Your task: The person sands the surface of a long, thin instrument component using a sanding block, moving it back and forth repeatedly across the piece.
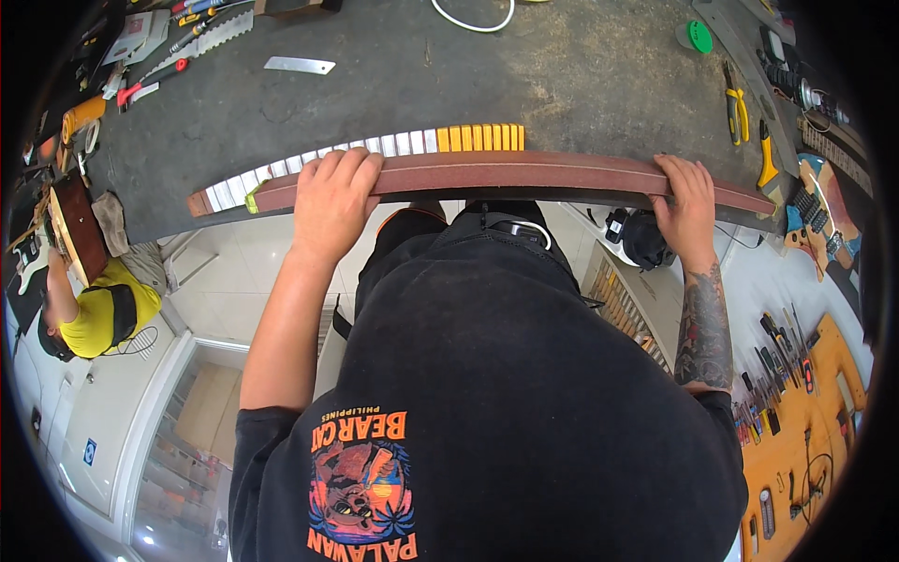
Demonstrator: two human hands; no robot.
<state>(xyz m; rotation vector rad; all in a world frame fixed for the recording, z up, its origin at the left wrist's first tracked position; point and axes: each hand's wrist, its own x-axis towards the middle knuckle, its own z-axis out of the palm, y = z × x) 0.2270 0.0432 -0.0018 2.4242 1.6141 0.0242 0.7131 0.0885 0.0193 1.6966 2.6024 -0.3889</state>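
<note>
A long, narrow reddish-brown wooden strip [524, 171] lies lengthwise along the front edge of the dark workbench [403, 84]. A thin line runs along its length, and a bit of yellow-green tape [252, 197] shows at its left end. My left hand [334, 201] grips the strip left of its middle, fingers curled over the far side. Toward the other end my right hand [688, 201] holds it the same way; both thumbs are mostly hidden. Just behind the strip runs a row of small blocks, white ones [323, 155] to the left and yellow ones [480, 138] to the right.
A flat metal blade [300, 65] lies farther back. Pliers [737, 105], a yellow-handled tool [766, 159] and a green-lidded container [695, 36] are at the right. Saws and hand tools [187, 56] crowd the far left. Another person in yellow [117, 304] works beyond the left side.
</note>
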